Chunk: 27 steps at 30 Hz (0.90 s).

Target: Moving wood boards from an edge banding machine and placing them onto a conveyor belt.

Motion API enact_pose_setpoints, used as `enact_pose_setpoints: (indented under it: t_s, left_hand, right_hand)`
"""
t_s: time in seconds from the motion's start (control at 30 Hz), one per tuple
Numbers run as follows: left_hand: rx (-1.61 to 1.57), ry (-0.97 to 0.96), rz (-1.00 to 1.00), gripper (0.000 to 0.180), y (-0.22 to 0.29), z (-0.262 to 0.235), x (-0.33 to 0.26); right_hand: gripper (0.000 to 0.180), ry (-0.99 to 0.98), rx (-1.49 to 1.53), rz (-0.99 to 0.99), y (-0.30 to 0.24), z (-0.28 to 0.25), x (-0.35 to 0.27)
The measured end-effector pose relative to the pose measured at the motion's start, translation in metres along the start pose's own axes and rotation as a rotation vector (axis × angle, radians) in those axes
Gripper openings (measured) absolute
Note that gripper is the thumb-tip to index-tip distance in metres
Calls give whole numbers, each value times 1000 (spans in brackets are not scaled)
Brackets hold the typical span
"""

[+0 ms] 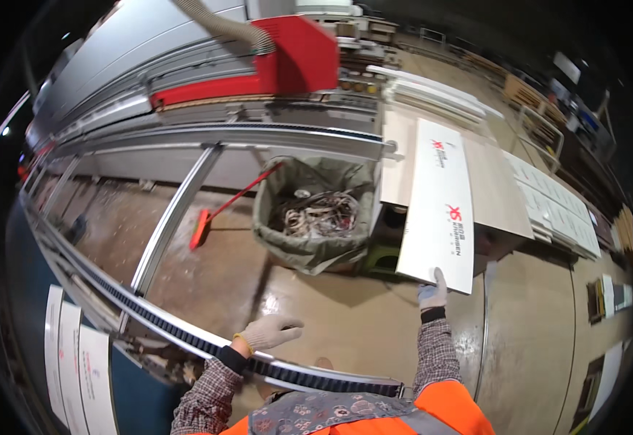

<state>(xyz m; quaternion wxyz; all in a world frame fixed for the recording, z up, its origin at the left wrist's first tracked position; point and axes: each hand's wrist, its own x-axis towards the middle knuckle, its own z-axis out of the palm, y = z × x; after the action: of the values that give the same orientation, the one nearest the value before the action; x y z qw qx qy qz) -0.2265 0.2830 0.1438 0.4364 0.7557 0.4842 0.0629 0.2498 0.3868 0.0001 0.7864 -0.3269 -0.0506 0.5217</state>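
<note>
My right hand (433, 291), in a pale work glove, grips the near end of a long white panel (438, 196) with red and dark print, its thumb on the top face. Most of that panel lies over a light wood-coloured board (494, 181) on a stack, and its near end sticks out past the stack. The fingers under the panel are hidden. My left hand (271, 333), gloved too, is held above the near conveyor rail (294, 373) with its fingers stretched to the right and nothing in them.
A green-lined bin (287, 250) full of curled strips stands left of the stack. Beside it leans a red broom (200, 228). A machine with a red hood (298, 54) runs along the back. White panels (556, 199) are piled right; others (73, 362) stand lower left.
</note>
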Motion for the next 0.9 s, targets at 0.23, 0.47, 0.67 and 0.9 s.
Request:
enact_pose_setpoints:
  t_s: [0.23,0.47,0.67,0.9]
  left_hand:
    - [-513,-191,131,49,64,-7,132]
    - [-1323,-489,2,47,157,57,282]
    - [-1591,-267,-95,31,219,103,315]
    - [-1465,-226,183,27,190,105,237]
  right_hand:
    - [44,-87,-157,-83,-82,16,-122]
    - [48,173,-279,-177,-171,-18,-280]
    - [57,295,-113,-286,-175,1,-351]
    - [64,122,-24,-331,-181,-9,-377]
